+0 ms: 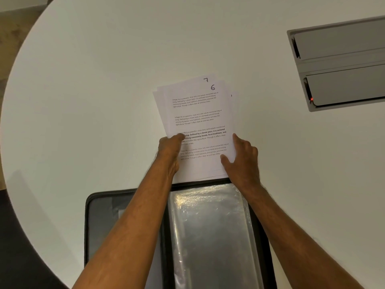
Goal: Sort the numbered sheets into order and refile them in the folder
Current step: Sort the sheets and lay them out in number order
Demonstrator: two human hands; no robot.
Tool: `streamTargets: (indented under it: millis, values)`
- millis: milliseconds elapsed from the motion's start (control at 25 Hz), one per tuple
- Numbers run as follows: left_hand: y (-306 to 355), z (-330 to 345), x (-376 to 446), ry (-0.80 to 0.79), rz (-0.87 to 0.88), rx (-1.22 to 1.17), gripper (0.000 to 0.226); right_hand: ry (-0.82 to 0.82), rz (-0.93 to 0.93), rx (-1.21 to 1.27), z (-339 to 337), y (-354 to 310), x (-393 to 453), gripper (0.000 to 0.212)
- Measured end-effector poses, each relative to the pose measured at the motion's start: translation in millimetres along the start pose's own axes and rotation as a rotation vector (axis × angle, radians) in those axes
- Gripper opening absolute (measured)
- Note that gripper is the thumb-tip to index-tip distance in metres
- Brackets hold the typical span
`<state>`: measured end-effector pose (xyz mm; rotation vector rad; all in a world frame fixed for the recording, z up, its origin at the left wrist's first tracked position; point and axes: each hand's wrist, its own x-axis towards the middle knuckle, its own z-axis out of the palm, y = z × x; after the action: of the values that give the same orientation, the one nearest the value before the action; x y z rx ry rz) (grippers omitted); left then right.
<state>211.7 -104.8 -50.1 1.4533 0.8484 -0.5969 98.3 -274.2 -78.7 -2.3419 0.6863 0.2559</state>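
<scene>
Right now both hands sit on a loose stack of printed sheets (198, 126) lying on the white surface (93, 90), just beyond the open folder (100, 215), whose clear plastic sleeves (210, 230) face up. The left hand (169, 150) pinches the stack's near left edge, thumb on top and the other fingers hidden beneath or behind the paper. The right hand (242, 158) rests at the near right edge with fingers loosely spread, thumb (226, 160) lying on the top page.

The top sheet is marked 6 (212, 87); a sheet marked 7 (205, 80) peeks out behind it, and another edge shows at the right, its number too hidden to read. The step in hand looks like sorting. To do it well, fan the upper corners further so every number shows before pulling any sheet. Keep one hand anchoring the stack while the other slides a single page free; thin paper clings, so two may travel together. Square the edges against the surface before feeding a sleeve.
</scene>
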Motion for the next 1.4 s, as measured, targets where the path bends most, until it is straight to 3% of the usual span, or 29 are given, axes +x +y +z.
streamTargets:
  millis: [400, 520, 560, 680, 1000, 1160, 1400]
  values:
    - [0, -3, 6, -0.061, -0.025, 0.035, 0.02, -0.011, 0.009, 0.019, -4, -2, 1, 0.076]
    - [4, -6, 7, -0.073, -0.011, 0.015, 0.045, -0.021, 0.015, 0.027, -4, -4, 0, 0.074]
    - [4, -8, 10, -0.073, -0.007, 0.013, 0.045, -0.024, 0.015, 0.03, -5, -4, 0, 0.074]
    - [5, -12, 8, -0.092, -0.065, 0.036, 0.017, -0.033, 0.018, 0.033, -7, -3, 1, 0.072]
    - [5, -7, 8, -0.206, -0.04, 0.025, 0.028, -0.04, 0.03, 0.039, -10, -2, 2, 0.072]
    - [-4, -15, 11, -0.149, 0.007, -0.019, 0.035, -0.096, 0.04, 0.079, -13, -3, -2, 0.072]
    - [-9, -20, 2, -0.248, 0.144, 0.102, 0.034, -0.126, 0.094, 0.36, -29, 3, -4, 0.071]
